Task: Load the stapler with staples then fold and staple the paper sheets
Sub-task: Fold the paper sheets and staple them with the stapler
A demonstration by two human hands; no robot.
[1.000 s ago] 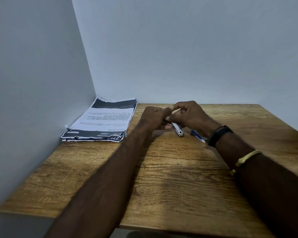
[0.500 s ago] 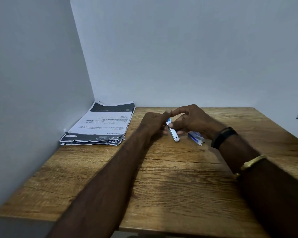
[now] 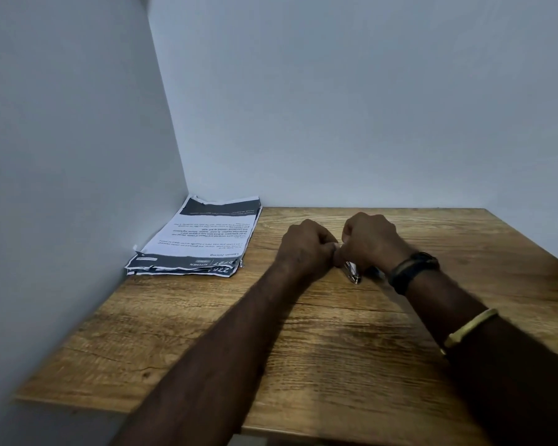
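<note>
At the far middle of the brown wood-grain table [image 3: 303,349], both hands are brought together, knuckles up, directly over the work. Right hand [image 3: 369,239]: fingers curled down and closed around the small silver metal stapler [image 3: 352,273], whose bright near end protrudes from under the palm, angled toward the camera and to the right, at or just above the table surface; contact with the table cannot be confirmed. Left hand [image 3: 306,244]: fingers drawn into a loose fist, thumb and fingertips meeting the right hand's fingers at the upper end of the stapler. Whether the left hand pinches the stapler, something smaller, or nothing is hidden by the knuckles and cannot be told. No staples are distinguishable. Stack of white printed paper sheets with black header bands [image 3: 203,239]: lying flat and unfolded in the far left corner of the table, beside the left wall, edges ragged and slightly uneven, well apart from both hands. Right forearm carries a black wristband [image 3: 411,272] at the wrist and a gold-coloured bangle [image 3: 467,326] further up the arm. Plain pale grey walls [image 3: 335,107] enclose the table at the back and on the left.
</note>
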